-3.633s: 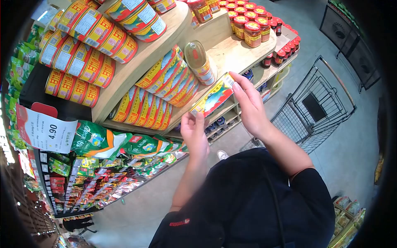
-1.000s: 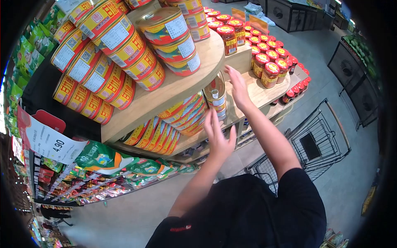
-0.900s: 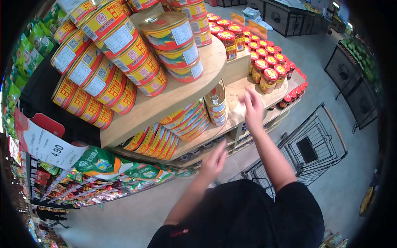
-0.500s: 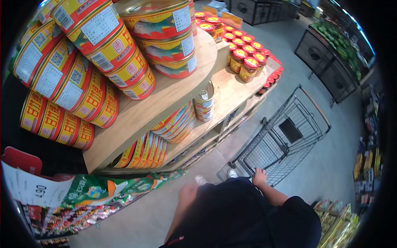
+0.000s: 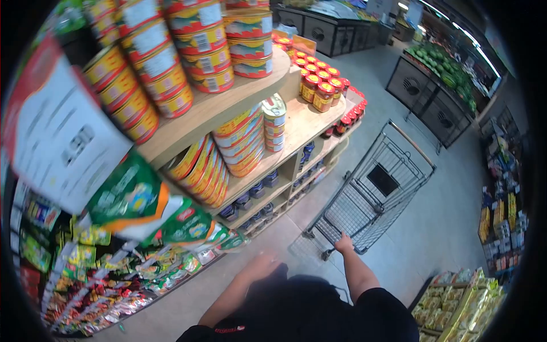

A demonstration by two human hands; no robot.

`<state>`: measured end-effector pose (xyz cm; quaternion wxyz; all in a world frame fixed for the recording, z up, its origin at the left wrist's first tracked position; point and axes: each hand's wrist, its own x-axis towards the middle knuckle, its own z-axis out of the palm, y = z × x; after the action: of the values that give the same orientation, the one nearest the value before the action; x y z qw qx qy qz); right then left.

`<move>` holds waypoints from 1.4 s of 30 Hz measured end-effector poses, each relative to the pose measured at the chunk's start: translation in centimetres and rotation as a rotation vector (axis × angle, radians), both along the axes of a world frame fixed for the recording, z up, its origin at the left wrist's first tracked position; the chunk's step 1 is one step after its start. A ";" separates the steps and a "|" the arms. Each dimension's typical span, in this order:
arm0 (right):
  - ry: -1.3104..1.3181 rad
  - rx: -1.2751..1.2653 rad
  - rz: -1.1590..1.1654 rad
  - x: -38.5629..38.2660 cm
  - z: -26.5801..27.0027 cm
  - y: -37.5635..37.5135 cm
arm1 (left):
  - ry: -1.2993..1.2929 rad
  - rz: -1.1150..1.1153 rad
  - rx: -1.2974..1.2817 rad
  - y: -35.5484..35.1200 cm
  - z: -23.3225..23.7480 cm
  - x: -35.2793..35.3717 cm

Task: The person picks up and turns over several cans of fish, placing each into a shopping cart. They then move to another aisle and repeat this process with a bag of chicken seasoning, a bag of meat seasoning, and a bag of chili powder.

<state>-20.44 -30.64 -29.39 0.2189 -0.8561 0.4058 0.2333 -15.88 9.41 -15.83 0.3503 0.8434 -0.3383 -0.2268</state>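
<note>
My right hand [image 5: 344,243] is closed on the near end of a wire shopping cart [image 5: 376,196], with the arm stretched forward. The cart stands on the floor ahead, its handle bar at the far end. Nothing shows inside its basket. Down at the left, my left hand [image 5: 266,264] hangs beside my dark shirt near the shelving. Motion blurs its fingers, and I see no object in it.
At the left, wooden display shelves [image 5: 245,85] carry stacked yellow-and-red cans [image 5: 205,57] and red-lidded jars [image 5: 323,97]. A price sign [image 5: 68,137] and green bags [image 5: 128,194] jut out nearby. Beyond the cart stands a dark produce bin [image 5: 419,85]. Packaged goods [image 5: 450,308] sit at lower right.
My view has shifted back from the can display, and the price sign now looms larger. My right arm reaches out further, still holding the cart. My left hand remains low and blurred.
</note>
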 end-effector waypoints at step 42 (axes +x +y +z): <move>-0.162 -0.317 -0.653 -45.9 -4.6 35.6 | 0.236 0.229 0.257 11.9 -18.8 -33.0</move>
<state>-66.31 4.92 -34.04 0.1782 -0.7206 0.6699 0.0170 -48.88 21.32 -34.68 0.3004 0.8818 -0.1651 -0.3239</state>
